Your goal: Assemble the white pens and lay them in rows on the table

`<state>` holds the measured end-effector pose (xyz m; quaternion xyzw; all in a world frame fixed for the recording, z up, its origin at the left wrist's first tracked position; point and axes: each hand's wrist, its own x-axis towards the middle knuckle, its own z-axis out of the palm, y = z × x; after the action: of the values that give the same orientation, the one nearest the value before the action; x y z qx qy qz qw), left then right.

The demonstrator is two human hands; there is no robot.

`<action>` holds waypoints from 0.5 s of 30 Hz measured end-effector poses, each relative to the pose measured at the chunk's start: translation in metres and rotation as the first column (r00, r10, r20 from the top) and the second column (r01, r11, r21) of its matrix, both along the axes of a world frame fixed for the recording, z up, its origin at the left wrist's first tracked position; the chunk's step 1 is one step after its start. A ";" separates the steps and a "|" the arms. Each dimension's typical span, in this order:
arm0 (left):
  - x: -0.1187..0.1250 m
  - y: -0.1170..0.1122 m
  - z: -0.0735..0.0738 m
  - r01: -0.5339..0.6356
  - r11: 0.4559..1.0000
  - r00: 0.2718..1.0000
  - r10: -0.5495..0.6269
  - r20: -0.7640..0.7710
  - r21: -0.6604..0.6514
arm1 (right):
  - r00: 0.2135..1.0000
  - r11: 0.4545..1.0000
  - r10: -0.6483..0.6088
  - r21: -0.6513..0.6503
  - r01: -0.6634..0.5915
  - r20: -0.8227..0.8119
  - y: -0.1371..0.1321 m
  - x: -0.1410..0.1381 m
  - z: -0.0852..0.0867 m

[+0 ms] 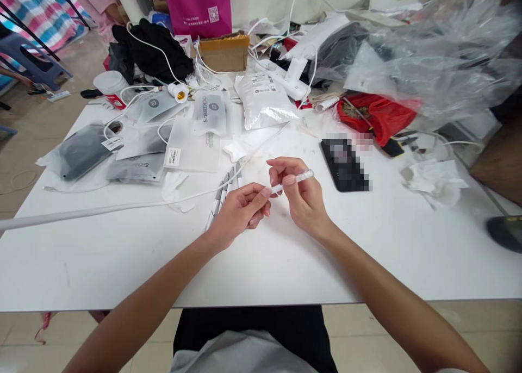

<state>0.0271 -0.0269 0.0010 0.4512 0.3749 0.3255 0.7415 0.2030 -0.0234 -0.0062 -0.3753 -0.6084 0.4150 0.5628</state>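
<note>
My left hand (240, 212) and my right hand (299, 196) meet above the white table (98, 253), both pinching a slim white stylus (297, 180) between fingers and thumb. Its far end sticks out to the right of my right hand, and its middle is partly covered by my fingers. Just beyond my left hand, several grey-and-white stylus pens (222, 193) lie side by side on the tabletop, their lower ends close to my wrist. A thin white cable (191, 196) runs across the table behind them.
Clear plastic bags (265, 101) and grey pouches (138, 166) lie at the back of the table. A black phone (345, 165) with a blurred screen lies right of my hands. Further back are a red bag (377, 117), a cardboard box (224, 52) and bulky plastic sheeting (440, 52).
</note>
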 end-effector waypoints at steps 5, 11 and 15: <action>-0.001 0.000 -0.002 -0.007 0.996 0.999 0.010 -0.039 0.089 | 0.991 0.997 -0.029 0.081 0.018 0.134 -0.001 0.004 -0.003; -0.002 -0.002 -0.004 0.056 0.941 0.982 0.009 -0.188 0.335 | 0.933 0.961 -0.090 0.275 -0.009 0.347 -0.003 0.008 -0.006; -0.002 -0.003 -0.003 0.064 0.911 0.973 0.033 -0.227 0.406 | 0.893 0.859 -0.198 0.511 -0.040 0.404 -0.002 0.008 -0.008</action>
<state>0.0246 -0.0299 -0.0019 0.6345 0.3774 0.3369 0.5844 0.2106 -0.0251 -0.0139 -0.3237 -0.7910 0.1203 0.5051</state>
